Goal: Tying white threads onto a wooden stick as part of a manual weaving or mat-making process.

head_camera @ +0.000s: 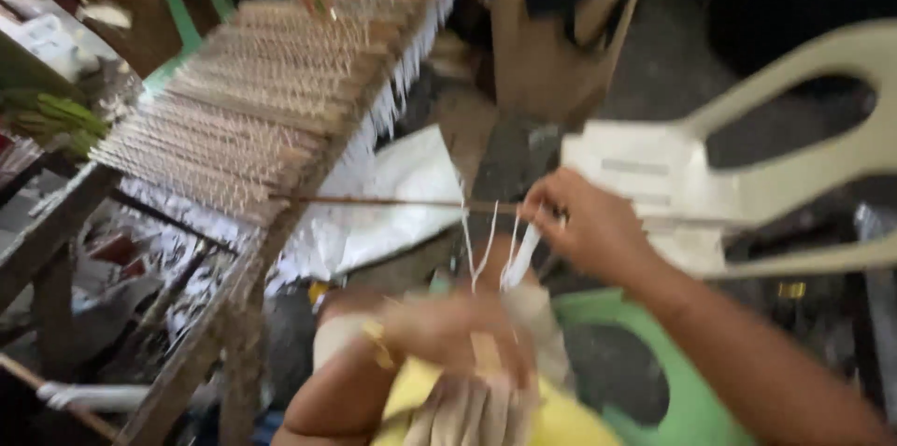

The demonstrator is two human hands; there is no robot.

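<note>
Cluttered, blurred workshop floor below me. My right hand (589,226) pinches white strips (514,254) on a thin stick (392,202), just off the edge of a wooden rack (252,91) of laid sticks. My left hand (458,334) is closed on a pale bundle (472,409). White plastic sheet (392,203) beneath; green stool (673,390) and cream chair (794,119) near right.

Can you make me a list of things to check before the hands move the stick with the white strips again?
1. Right hand pinches the thin stick: ok.
2. White strips hang from the stick: ok.
3. Left hand holds something: cannot tell, too blurred.
4. Far end of the stick reaches the wooden rack: ok.
5. Strips hang free, untangled: cannot tell.
</note>
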